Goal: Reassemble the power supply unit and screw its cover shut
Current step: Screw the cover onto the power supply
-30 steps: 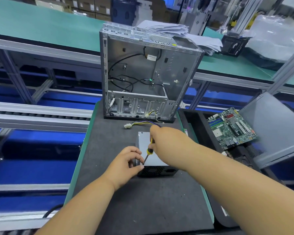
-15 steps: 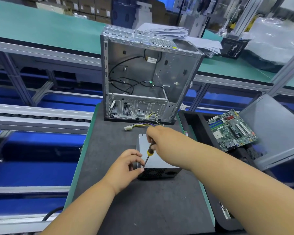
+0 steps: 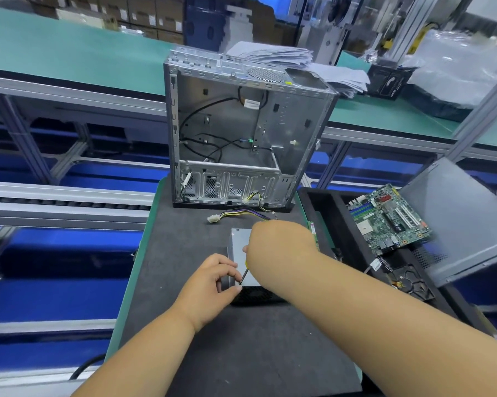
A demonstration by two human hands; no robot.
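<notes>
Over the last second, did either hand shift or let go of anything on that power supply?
Little changed. The right hand keeps its grip on the screwdriver, tip at the near-left corner of the power supply unit; more of the handle is now hidden under the hand. The left hand stays at that corner, fingertips beside the tip. Nothing was released. The computer case and motherboard stayed put.

An electronics assembly line: conveyor rails [image 3: 64,196], green benches [image 3: 69,53], open computer chassis [image 3: 241,133], loose motherboard [image 3: 387,219].

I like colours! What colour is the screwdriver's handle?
Yellow and black, seen in the head view: screwdriver.
</notes>
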